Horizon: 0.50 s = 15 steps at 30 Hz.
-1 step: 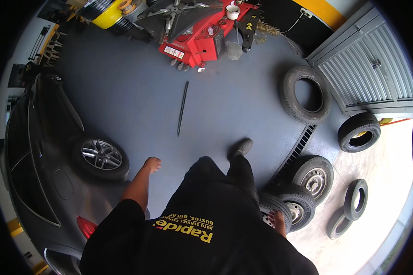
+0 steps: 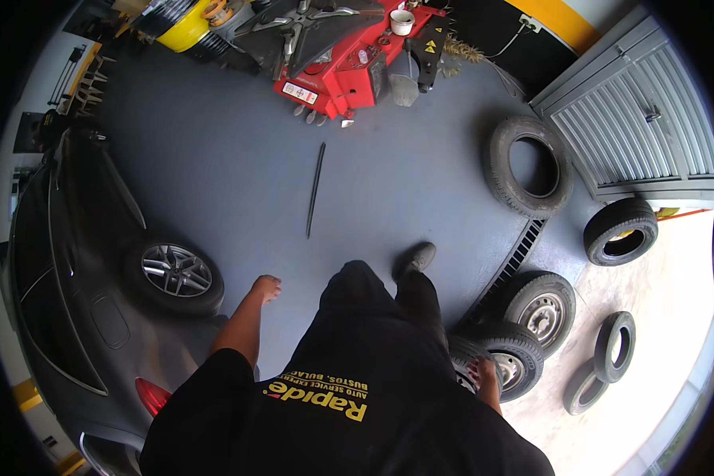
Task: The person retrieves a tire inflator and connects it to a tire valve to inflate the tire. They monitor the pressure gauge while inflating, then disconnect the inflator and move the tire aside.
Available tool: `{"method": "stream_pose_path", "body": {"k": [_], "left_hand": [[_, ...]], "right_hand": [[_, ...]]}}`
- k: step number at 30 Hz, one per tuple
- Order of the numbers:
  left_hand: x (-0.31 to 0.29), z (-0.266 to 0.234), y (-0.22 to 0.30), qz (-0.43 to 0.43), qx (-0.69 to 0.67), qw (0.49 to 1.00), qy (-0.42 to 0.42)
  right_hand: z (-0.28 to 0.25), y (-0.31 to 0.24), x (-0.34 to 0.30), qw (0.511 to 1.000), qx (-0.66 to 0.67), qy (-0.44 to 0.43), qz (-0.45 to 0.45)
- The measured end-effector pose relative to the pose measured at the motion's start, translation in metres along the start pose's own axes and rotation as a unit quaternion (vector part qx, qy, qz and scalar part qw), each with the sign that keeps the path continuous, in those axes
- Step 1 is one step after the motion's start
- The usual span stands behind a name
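Observation:
My left hand (image 2: 269,288) hangs over the grey-blue floor (image 2: 238,159), fingers loosely curled together, with nothing visible in it. Left of it is the alloy wheel (image 2: 176,269) of a dark grey car (image 2: 79,262). At my right side, my right hand (image 2: 481,371) has its fingers apart, in front of a tyred wheel (image 2: 466,349); whether it touches the tyre I cannot tell. Beside that stand another wheel with a steel rim (image 2: 512,370) and a larger steel-rimmed wheel (image 2: 544,314). My body hides part of the nearest wheel.
A long dark bar (image 2: 316,190) lies on the floor ahead. Beyond it stands a red tyre-changing machine (image 2: 357,84). Loose tyres (image 2: 497,170) lie to the right, near a drain grate (image 2: 516,255) and a grey metal cabinet (image 2: 635,103). Two small tyres (image 2: 604,349) lie on the pale ground.
My left knee shows slightly farther forward. The right hand has shifted slightly up in the picture; the left hand is nearly where it was.

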<state>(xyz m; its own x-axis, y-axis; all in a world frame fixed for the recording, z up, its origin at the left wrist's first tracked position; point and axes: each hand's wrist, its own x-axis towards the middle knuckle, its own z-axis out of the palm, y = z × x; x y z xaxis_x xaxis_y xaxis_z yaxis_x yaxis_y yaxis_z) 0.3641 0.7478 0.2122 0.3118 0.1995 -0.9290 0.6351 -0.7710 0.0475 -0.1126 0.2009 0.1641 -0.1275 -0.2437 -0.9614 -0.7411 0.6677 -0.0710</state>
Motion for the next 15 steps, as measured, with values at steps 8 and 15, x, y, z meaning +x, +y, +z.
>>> {"method": "stream_pose_path", "body": {"k": [8,15], "left_hand": [[0.072,0.001,0.216,0.147,-0.074,0.985,-0.05],[0.224,-0.052,0.465,0.292,-0.181,0.939,-0.016]], "right_hand": [[0.114,-0.34,-0.067,0.952,-0.114,-0.037,-0.283],[0.252,-0.463,-0.054,0.894,-0.339,0.022,-0.293]]}}
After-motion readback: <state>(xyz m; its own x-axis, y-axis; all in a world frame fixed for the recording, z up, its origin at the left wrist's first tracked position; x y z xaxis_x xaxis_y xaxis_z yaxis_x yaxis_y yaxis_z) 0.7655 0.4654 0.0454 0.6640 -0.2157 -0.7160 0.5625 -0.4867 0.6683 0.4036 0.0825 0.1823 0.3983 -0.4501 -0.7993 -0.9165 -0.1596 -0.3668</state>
